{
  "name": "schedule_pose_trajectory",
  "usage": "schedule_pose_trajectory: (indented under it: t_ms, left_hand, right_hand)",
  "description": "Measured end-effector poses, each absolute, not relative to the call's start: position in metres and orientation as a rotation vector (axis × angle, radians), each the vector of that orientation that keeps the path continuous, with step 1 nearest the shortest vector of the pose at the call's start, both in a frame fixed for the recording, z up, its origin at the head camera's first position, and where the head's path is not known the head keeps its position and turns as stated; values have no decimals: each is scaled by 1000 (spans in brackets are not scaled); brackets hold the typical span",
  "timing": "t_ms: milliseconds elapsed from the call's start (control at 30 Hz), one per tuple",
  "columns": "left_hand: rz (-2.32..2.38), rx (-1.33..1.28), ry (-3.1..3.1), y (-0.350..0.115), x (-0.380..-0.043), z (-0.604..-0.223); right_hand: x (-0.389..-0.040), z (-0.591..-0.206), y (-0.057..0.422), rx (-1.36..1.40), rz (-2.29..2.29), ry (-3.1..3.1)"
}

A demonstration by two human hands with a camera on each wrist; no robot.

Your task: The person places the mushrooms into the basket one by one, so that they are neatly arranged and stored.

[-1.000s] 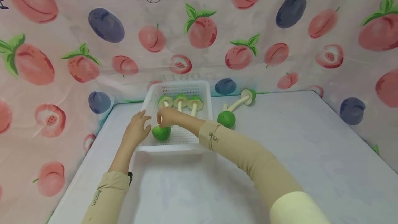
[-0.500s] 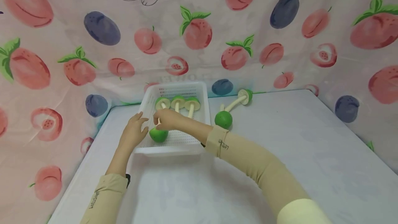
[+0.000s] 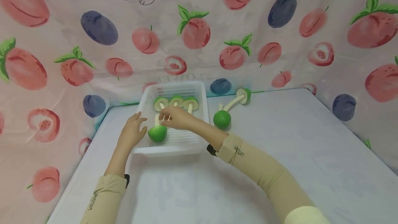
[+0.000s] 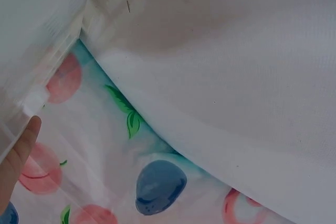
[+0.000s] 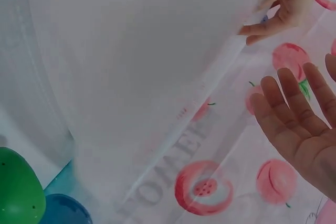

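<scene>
A white basket (image 3: 168,149) holds several toy mushrooms with green caps and pale stems. Three lie along its back, among them the left one (image 3: 161,104) and the right one (image 3: 191,103). Another mushroom (image 3: 158,133) lies at the front left, cap toward me and stem pointing back. Just above its stem is my right hand (image 3: 180,118), holding nothing; its fingers appear extended and parted in the right wrist view. My left hand (image 3: 132,134) rests at the basket's left rim, fingers loosely bent, with one fingertip (image 4: 32,127) against the basket side in the left wrist view.
Right of the basket, two more toy mushrooms lie on the white table (image 3: 264,148): one with its round cap (image 3: 222,119) toward me, the other with its cap (image 3: 244,96) farther back. A fruit-print cloth (image 3: 199,61) rises behind the table.
My right hand has let go of the front mushroom in the basket and drawn slightly right, its fingers loosening. My left hand stays at the rim. The head view has shifted a little.
</scene>
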State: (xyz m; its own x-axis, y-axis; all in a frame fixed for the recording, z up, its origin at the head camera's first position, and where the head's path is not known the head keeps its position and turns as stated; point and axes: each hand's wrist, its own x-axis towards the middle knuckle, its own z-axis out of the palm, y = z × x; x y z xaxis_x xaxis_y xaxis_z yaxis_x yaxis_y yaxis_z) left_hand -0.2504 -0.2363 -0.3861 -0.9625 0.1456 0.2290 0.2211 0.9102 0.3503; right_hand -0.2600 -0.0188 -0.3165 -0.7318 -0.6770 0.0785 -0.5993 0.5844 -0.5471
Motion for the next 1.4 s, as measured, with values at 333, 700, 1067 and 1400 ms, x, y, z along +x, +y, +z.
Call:
schedule_pose_trajectory:
  t_ms: [333, 700, 1067, 1400]
  left_hand:
    - [-562, -290, -2871, -237, -250, -386]
    - [-559, -287, -2877, -237, -250, -386]
    - [-562, -282, -2892, -237, -250, -385]
    - [-562, -286, -2898, -237, -252, -386]
  right_hand:
    - [-253, -318, 11, -1056, -1059, 2710]
    - [-251, -325, 46, -955, -1262, 2656]
    - [-261, -337, 90, -791, -1283, 2718]
    - [-274, -352, 122, -688, -1306, 2749]
